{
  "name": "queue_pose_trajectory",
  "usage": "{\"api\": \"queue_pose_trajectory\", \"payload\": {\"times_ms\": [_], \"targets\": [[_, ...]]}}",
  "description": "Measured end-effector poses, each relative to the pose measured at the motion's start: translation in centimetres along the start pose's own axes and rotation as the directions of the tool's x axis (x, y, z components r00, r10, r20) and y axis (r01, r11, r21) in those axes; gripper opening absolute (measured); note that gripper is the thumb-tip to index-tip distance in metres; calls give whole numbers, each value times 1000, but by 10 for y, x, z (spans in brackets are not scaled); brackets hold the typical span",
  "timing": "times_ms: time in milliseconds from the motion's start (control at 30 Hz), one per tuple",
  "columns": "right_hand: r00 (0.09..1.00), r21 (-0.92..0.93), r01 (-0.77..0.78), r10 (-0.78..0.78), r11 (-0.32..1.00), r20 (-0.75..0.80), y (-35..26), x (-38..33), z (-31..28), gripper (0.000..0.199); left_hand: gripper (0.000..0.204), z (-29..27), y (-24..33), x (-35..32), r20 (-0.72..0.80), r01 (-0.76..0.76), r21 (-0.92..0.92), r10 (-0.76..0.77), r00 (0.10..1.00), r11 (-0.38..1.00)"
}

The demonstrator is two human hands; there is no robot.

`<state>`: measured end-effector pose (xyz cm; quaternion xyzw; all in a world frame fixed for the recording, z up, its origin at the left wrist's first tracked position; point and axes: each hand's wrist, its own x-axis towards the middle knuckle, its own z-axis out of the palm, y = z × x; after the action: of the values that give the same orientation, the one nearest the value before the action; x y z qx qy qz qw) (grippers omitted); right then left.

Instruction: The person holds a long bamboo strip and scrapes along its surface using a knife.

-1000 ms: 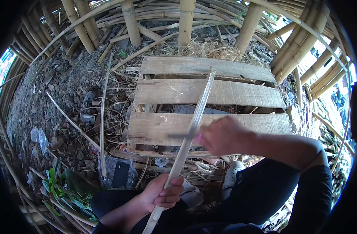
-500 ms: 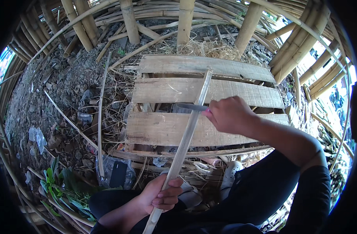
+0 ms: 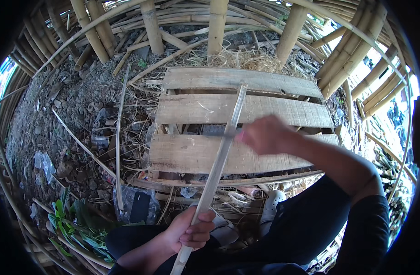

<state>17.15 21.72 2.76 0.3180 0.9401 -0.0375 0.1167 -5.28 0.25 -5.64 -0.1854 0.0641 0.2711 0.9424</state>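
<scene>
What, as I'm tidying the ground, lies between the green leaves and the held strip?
In the head view, clear plastic, a dark rectangular thing, the lower end of a thin pale strip and some dry stalks lie between them.

Pretty decent daylight overall, but glare through the bamboo poles [image 3: 352, 50] blows out bluish-white at both sides. Right hand [image 3: 267, 135] and blade [image 3: 215, 134] are smeared with motion blur, the trousers [image 3: 306, 215] sink to near black, and the fisheye bends stuff toward a black rim.
</scene>
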Motion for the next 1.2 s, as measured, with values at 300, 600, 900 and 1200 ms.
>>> {"api": "queue_pose_trajectory", "payload": {"times_ms": [300,600,900,1200], "targets": [[985,-13,-3,1,1000,-172,18,3,-3,49,33,-4,5,2,66,20,-25,-19,998,999],[988,-43,-152,150,987,-43,6,5,-1,51,33,-3,4,1,46,22,-40,-20,999,999],[945,-126,-328,325,936,-40,25,5,-18,51,34,-4,0,-2,23,17,-10,-17,1000,1000],[999,65,-52,52,997,-10,-1,3,-8,52,34,-5,0,-2,13,11,18,-11,1000,1000]]}}
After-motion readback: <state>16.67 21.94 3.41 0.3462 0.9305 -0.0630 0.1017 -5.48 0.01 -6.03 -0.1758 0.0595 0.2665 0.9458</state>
